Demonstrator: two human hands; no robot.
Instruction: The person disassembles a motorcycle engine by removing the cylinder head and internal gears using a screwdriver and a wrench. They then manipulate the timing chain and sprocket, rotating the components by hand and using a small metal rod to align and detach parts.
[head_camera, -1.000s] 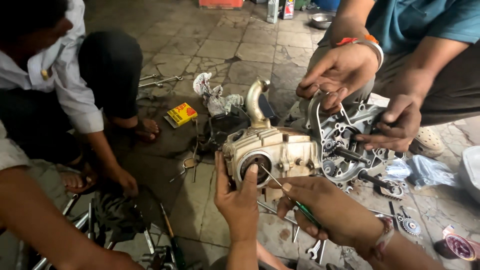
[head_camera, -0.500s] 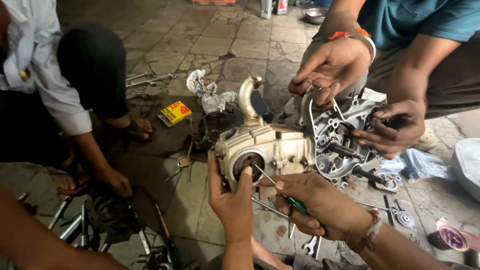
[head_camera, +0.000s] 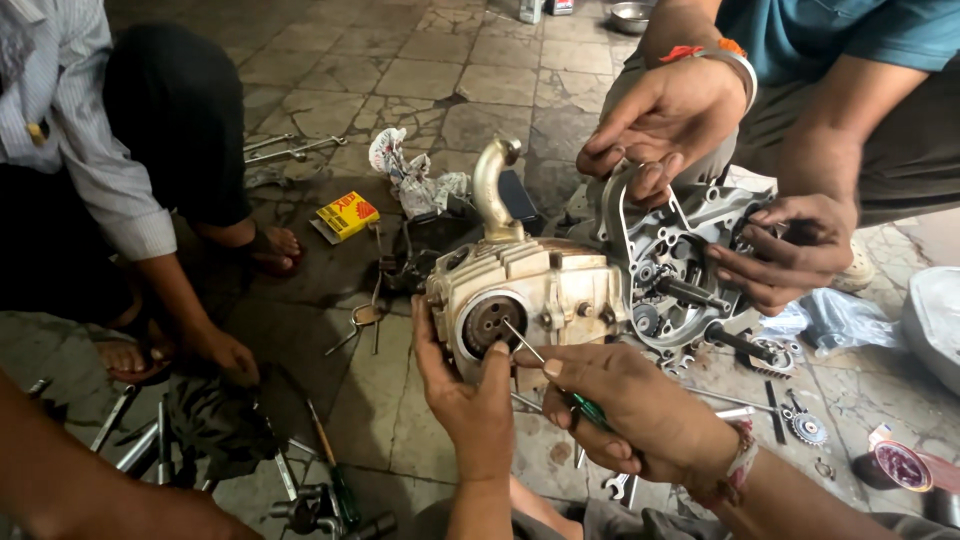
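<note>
- The left hand (head_camera: 470, 400) spreads open, cupping the near end of the engine block (head_camera: 530, 295) on the floor.
- The right hand (head_camera: 625, 410) is closed around a green-handled screwdriver (head_camera: 555, 380), tip in the block's round opening.
- Left of and beyond the left hand lies a small yellow box (head_camera: 347, 215) with red print.

The floor (head_camera: 420, 80) is paved with irregular stone slabs, grey-brown and worn, with dark joints between them — cracked in places, most of all at the far middle. A dark stained patch (head_camera: 300, 290) spreads across the slabs left of centre, and smaller stains mark the near right. Light is even and soft, brighter at the far side and dimmer toward the near left corner. At the far edge a metal bowl (head_camera: 632, 15) stands on the paving — no wall, window or furniture is in view.
</note>
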